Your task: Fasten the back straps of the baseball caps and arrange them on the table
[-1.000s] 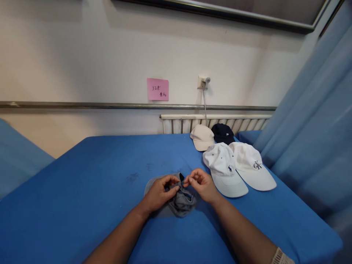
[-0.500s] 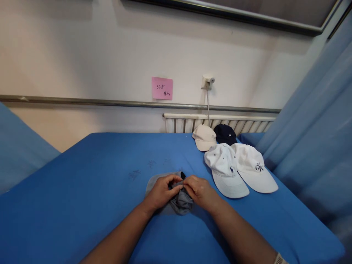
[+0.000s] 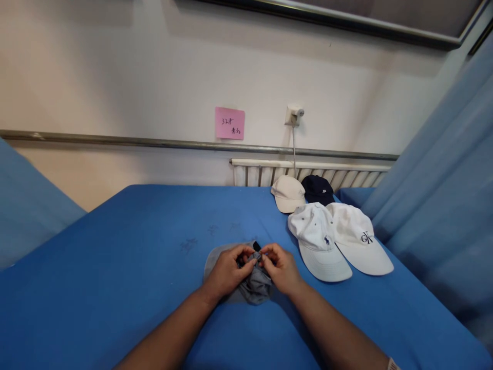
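A grey cap [image 3: 252, 288] lies crumpled on the blue table [image 3: 115, 267] in front of me, its brim pointing left and away. My left hand [image 3: 227, 270] pinches the cap's back edge with closed fingers. My right hand [image 3: 281, 267] pinches the same spot from the right, fingertips meeting the left hand's at a small dark strap end [image 3: 257, 246]. Both hands rest on the cap.
To the right lie two white caps [image 3: 319, 241] [image 3: 360, 244], side by side, brims toward me. Behind them sit a beige cap [image 3: 288, 193] and a navy cap [image 3: 318, 189] by the radiator [image 3: 308, 172]. Blue curtains hang at right [image 3: 442, 180] and left.
My right hand moved left and closed in on the cap's back strap, meeting the left hand. The view shifted slightly; the other caps stayed put.
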Tool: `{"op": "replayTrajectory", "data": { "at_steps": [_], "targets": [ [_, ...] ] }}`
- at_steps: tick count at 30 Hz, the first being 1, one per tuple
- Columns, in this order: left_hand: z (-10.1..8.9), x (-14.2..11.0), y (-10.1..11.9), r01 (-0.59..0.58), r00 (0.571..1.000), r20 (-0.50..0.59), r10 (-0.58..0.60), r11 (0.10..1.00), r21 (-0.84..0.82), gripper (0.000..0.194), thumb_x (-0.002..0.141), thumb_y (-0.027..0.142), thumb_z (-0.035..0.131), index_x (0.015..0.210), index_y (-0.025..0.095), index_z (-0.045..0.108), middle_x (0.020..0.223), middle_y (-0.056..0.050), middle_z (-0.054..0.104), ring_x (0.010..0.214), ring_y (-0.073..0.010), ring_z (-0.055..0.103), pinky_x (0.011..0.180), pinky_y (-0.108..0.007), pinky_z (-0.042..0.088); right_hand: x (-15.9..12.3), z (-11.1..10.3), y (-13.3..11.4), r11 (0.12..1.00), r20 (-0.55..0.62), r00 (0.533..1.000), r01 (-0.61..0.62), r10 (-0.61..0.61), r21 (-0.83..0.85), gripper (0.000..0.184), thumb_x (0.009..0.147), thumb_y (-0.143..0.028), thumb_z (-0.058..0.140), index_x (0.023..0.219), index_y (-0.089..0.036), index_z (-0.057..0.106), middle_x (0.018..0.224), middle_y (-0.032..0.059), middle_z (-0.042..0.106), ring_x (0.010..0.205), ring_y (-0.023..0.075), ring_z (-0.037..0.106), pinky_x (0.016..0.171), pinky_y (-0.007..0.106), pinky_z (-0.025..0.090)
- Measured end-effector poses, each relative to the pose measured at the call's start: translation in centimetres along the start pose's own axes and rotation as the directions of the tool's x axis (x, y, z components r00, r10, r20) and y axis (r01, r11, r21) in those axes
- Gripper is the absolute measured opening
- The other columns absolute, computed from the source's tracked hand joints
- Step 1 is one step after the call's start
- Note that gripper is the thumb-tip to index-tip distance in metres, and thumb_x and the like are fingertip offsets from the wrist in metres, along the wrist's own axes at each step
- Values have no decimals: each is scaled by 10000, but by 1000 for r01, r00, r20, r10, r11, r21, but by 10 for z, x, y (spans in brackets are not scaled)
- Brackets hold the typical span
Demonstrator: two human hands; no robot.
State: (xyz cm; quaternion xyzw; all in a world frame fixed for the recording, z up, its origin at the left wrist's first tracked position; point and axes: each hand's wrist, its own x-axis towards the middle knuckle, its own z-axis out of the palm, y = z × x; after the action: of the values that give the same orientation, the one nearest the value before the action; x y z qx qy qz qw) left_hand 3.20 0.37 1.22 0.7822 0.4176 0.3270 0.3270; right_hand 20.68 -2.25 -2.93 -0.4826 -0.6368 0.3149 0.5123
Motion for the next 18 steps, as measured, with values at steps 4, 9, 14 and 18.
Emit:
{"op": "replayTrajectory", "data": {
  "at_steps": [4,9,14,18],
  "targets": [
    [0,0,-2,-5,1000,18,4,1000,7,173,814,273,610,951,196,682,747,13,638,690,-134,576,659,-239,450,0,-16,-15,915,133,944,326,-302,-237,231,888,-139,489,1061,-213,623,1012,79,680,924,190,645,817,321,515],
    [1,-1,-4,-28,999,41,25,998,52,197,811,258,600,980,206,687,795,4,668,725,-142,598,687,-249,462,0,-21,-21,845,221,921,384,-321,-372,193,911,-151,483,1047,-208,607,981,80,672,886,189,638,789,306,510],
    [3,0,-3,-26,999,32,23,994,104,196,803,249,598,973,200,682,791,-1,671,723,-144,601,687,-252,464,-2,-10,-14,835,139,959,285,-249,-470,118,882,-163,486,891,-196,598,847,65,663,782,187,629,713,296,482],
    [4,1,0,-20,1000,26,17,995,102,172,801,264,598,934,188,675,768,-6,670,711,-146,600,679,-252,468,1,4,-2,976,-109,994,-43,20,-213,57,808,-234,541,761,-201,547,662,13,620,601,162,599,590,273,469]
  ]
}}
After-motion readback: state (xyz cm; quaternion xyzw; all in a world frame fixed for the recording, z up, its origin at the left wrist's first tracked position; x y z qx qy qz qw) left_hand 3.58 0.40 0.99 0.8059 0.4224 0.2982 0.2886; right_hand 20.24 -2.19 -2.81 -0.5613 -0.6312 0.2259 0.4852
